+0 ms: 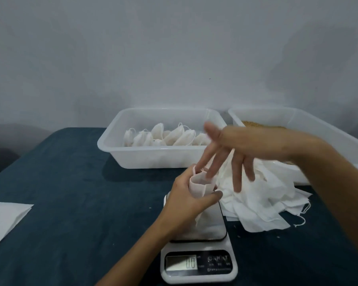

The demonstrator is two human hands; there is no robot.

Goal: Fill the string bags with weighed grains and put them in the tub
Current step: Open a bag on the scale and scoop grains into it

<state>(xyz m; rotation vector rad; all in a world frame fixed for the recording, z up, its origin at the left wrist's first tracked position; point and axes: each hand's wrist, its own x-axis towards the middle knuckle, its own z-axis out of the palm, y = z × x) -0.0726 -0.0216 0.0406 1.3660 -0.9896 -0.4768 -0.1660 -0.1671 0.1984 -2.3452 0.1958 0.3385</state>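
Resting in left grip point(186, 200) (upright): bag point(201, 185)

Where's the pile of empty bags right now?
In the head view, the pile of empty bags lies on the table right of the scale, in front of the grain tub, under the right hand.

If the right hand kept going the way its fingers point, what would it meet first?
Probably the open string bag gripped by the left hand; the right hand has fingertips at its mouth, though depth is unclear.

Left hand point(189, 200) fingers curled; right hand point(242, 145) seemingly spread, blurred.
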